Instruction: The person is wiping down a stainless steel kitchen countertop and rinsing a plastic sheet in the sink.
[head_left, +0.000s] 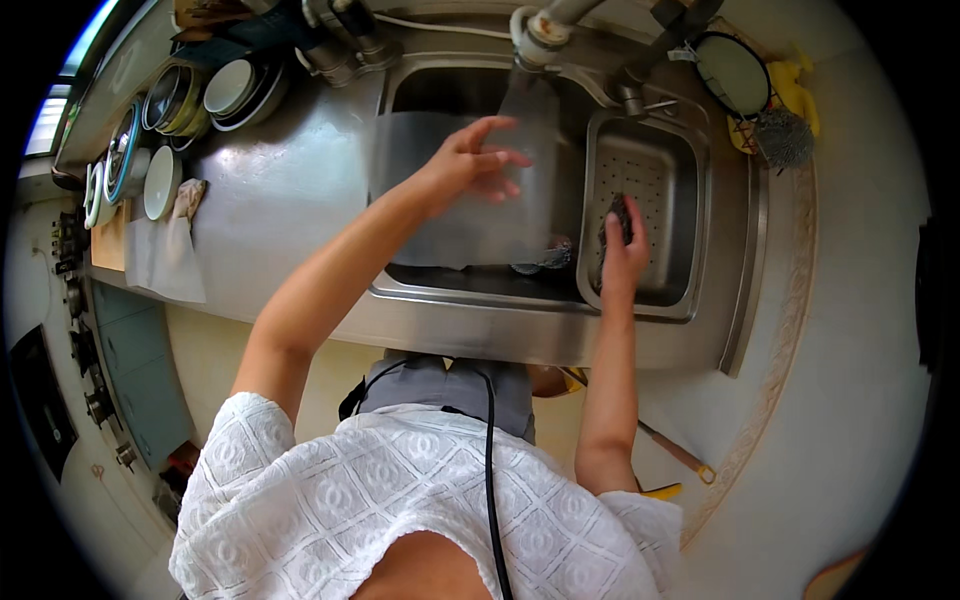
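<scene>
My left hand (484, 159) is raised over the large sink basin, fingers apart and blurred, with nothing seen in it. Below it a translucent flat sheet or panel (450, 225), also blurred, covers much of the basin; whether the hand touches it I cannot tell. My right hand (628, 244) is closed around a dark scouring pad (616, 214), over the left part of the small perforated basin (649, 180). Another metal scourer (555, 256) lies at the lower right of the large basin. A faucet pipe (544, 37) reaches over the large basin from behind.
Stacked bowls (229, 86) and a white plate (162, 182) stand on the steel counter (300, 172) at the left, near a cloth (190, 199). A round mirror (731, 75) and a grey mesh scourer (784, 139) are at the back right. A faucet (634, 97) stands behind the small basin.
</scene>
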